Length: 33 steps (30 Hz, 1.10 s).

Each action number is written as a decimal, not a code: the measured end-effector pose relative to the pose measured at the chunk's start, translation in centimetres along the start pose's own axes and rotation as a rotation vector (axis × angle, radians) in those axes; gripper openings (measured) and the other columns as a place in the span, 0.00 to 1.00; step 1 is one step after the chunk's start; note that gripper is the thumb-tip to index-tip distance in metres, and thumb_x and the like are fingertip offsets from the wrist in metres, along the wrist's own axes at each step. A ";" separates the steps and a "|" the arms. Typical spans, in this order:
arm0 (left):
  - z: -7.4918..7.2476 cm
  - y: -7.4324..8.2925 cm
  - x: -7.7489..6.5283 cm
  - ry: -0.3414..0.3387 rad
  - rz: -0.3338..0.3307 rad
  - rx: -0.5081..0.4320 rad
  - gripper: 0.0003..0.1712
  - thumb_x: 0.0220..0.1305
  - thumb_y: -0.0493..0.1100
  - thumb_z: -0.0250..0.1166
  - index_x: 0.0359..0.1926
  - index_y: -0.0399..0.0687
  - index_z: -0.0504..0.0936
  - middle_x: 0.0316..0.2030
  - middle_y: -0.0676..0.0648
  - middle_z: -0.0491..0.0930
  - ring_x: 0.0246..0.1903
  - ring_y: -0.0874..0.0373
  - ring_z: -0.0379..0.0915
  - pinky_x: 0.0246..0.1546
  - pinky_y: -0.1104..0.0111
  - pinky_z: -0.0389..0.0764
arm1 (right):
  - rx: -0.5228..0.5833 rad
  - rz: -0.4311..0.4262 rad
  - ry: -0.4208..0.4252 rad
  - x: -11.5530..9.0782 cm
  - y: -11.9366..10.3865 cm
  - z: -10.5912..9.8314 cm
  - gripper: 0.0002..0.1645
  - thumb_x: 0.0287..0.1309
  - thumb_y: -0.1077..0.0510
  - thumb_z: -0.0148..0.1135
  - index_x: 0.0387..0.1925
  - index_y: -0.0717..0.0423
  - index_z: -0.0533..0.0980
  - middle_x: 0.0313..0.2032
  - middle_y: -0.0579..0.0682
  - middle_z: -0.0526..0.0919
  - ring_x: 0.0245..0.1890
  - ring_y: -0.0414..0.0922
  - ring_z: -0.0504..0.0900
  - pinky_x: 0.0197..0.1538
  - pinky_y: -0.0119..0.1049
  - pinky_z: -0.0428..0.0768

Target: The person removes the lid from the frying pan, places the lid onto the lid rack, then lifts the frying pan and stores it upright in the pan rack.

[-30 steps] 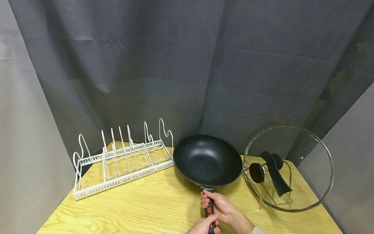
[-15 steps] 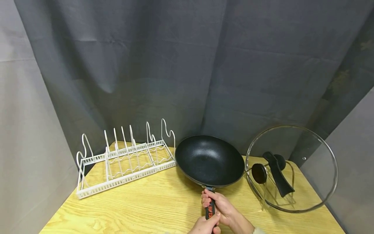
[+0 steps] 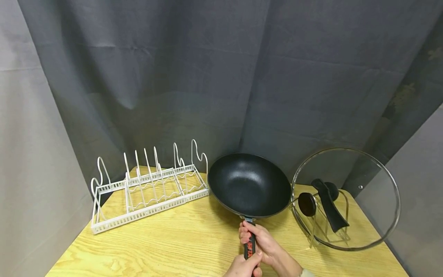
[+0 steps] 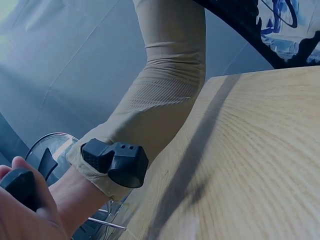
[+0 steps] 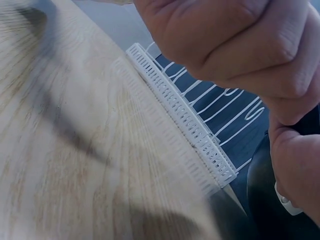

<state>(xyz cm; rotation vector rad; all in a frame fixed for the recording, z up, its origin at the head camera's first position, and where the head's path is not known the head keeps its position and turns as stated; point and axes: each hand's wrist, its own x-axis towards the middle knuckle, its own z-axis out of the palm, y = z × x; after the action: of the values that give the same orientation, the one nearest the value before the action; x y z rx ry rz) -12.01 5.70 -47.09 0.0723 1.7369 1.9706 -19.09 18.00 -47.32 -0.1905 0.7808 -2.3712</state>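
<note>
Head view: right hand [image 3: 262, 243] grips the handle [image 3: 249, 248] near the wok [image 3: 250, 184], left hand [image 3: 243, 265] its end, probably balancing the weight beyond them. Left wrist: sleeve [image 4: 160, 95] beyond the hand, grip partly hidden. Right wrist: white rack [image 5: 177, 111] past both hands.

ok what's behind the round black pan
Behind the round black pan, a dark grey fabric curtain shows above it. Anything lower there, including part of the light wooden table, is covered.

- left hand [image 5: 230, 50] curled above the black handle [image 5: 307, 122]; right hand [image 5: 295, 167] gripping it nearer the dark pan [image 5: 262, 192];
- white rack [image 5: 180, 112] along the table's [image 5: 75, 185] edge; pan near its end;
- blurred shadows [image 5: 70, 130] across the wood
</note>
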 end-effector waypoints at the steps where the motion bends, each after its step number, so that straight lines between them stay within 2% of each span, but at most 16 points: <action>1: 0.0 0.1 0.0 -0.004 0.004 -0.003 0.23 0.66 0.57 0.55 0.17 0.54 0.66 0.13 0.57 0.64 0.12 0.67 0.55 0.15 0.77 0.57 | -0.001 -0.002 -0.001 0.0 -0.1 0.1 0.12 0.75 0.60 0.29 0.40 0.60 0.61 0.27 0.44 0.68 0.24 0.33 0.67 0.30 0.23 0.72; 8: -0.2 0.1 0.0 -0.023 0.055 0.005 0.25 0.66 0.57 0.55 0.15 0.53 0.65 0.12 0.57 0.64 0.11 0.67 0.54 0.14 0.77 0.56 | -0.026 -0.012 0.007 0.0 -0.4 0.6 0.11 0.75 0.60 0.29 0.41 0.60 0.60 0.28 0.44 0.68 0.24 0.33 0.67 0.31 0.24 0.72; 16: -0.5 0.4 0.0 -0.078 0.098 -0.016 0.24 0.67 0.55 0.55 0.15 0.53 0.65 0.12 0.57 0.64 0.12 0.68 0.55 0.14 0.77 0.57 | -0.072 -0.042 -0.031 0.1 -0.7 1.1 0.09 0.75 0.60 0.31 0.41 0.59 0.60 0.28 0.43 0.70 0.24 0.32 0.70 0.32 0.23 0.73; 22: -0.6 0.6 -0.1 -0.088 0.139 -0.026 0.23 0.66 0.52 0.56 0.16 0.52 0.65 0.12 0.57 0.63 0.11 0.68 0.54 0.14 0.77 0.56 | -0.114 -0.069 -0.044 0.1 -1.0 1.8 0.09 0.75 0.61 0.32 0.40 0.58 0.62 0.28 0.43 0.70 0.24 0.33 0.70 0.31 0.23 0.72; 24: -0.7 0.6 -0.1 -0.115 0.163 -0.052 0.22 0.67 0.51 0.56 0.17 0.51 0.65 0.12 0.57 0.63 0.11 0.68 0.54 0.14 0.78 0.56 | -0.133 -0.083 -0.052 0.0 -1.1 2.1 0.10 0.75 0.61 0.32 0.39 0.58 0.62 0.28 0.43 0.70 0.24 0.33 0.69 0.32 0.24 0.72; 28: -1.1 1.0 0.0 -0.210 0.166 -0.168 0.18 0.68 0.48 0.55 0.22 0.50 0.65 0.12 0.57 0.61 0.12 0.68 0.55 0.15 0.78 0.58 | -0.147 -0.106 -0.097 0.1 -1.6 2.8 0.12 0.75 0.62 0.30 0.39 0.58 0.63 0.28 0.43 0.70 0.24 0.33 0.68 0.32 0.24 0.72; 33: -1.2 1.6 0.0 -0.290 0.190 -0.253 0.11 0.70 0.45 0.53 0.31 0.47 0.65 0.13 0.57 0.60 0.12 0.67 0.56 0.15 0.78 0.60 | -0.077 -0.097 -0.192 0.5 -2.0 3.2 0.13 0.75 0.62 0.29 0.40 0.58 0.64 0.29 0.44 0.70 0.26 0.34 0.68 0.34 0.24 0.72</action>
<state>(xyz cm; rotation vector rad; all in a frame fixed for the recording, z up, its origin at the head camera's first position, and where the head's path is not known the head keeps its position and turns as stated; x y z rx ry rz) -12.96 4.50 -45.76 0.4259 1.3291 2.1749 -19.50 17.39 -43.60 -0.4903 0.7866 -2.3708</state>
